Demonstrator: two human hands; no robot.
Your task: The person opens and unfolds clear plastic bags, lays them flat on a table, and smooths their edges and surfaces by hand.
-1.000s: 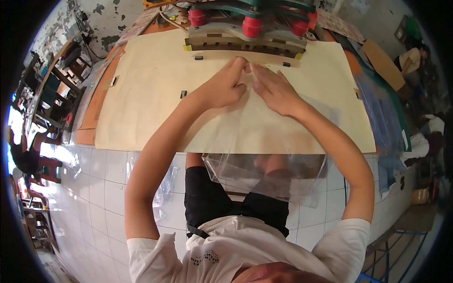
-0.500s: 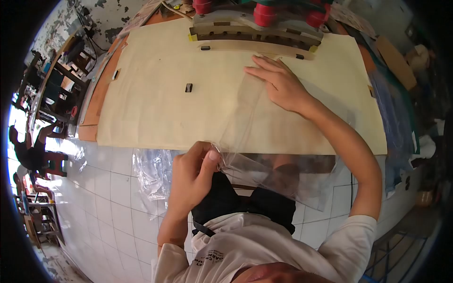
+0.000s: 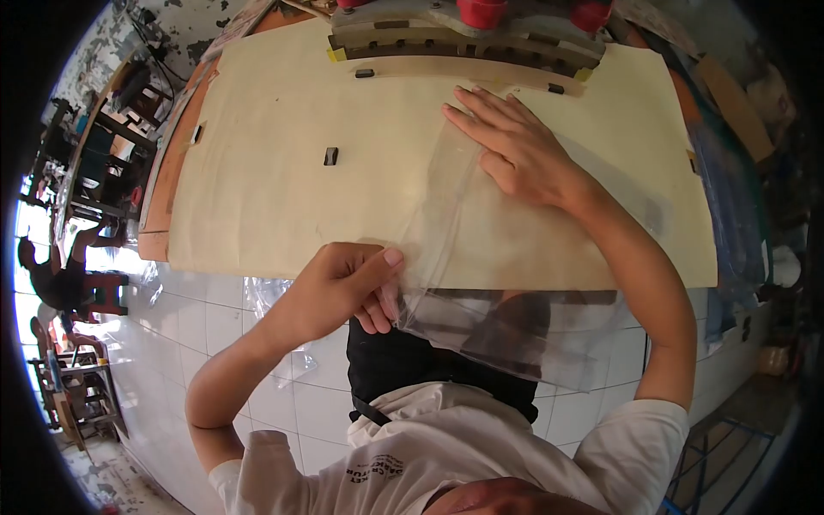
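A sheet of clear plastic (image 3: 433, 223) lies partly on the cream-coloured board (image 3: 257, 189) and hangs over its near edge above my lap. My left hand (image 3: 356, 279) pinches the sheet's left edge between thumb and fingers, just at the front of the board. Flat on the plastic, fingers stretched out and somewhat apart, my right hand (image 3: 524, 154) rests near the sheet's far end. Beyond its fingertips runs a pale strip (image 3: 463, 75) with a small black block (image 3: 556, 88) near its right end and another black block (image 3: 365, 73) near its left.
At the back stands a machine with a dark slotted bar (image 3: 463, 47) and red parts (image 3: 482, 12). A small black piece (image 3: 331, 156) sits on the board. More clear plastic (image 3: 266, 296) hangs below the left front edge. A person (image 3: 60, 275) sits far left.
My left hand has turned, its elbow swinging out to the left, still pinching the plastic. My right hand has shifted slightly right. The view has moved a little closer to the board.
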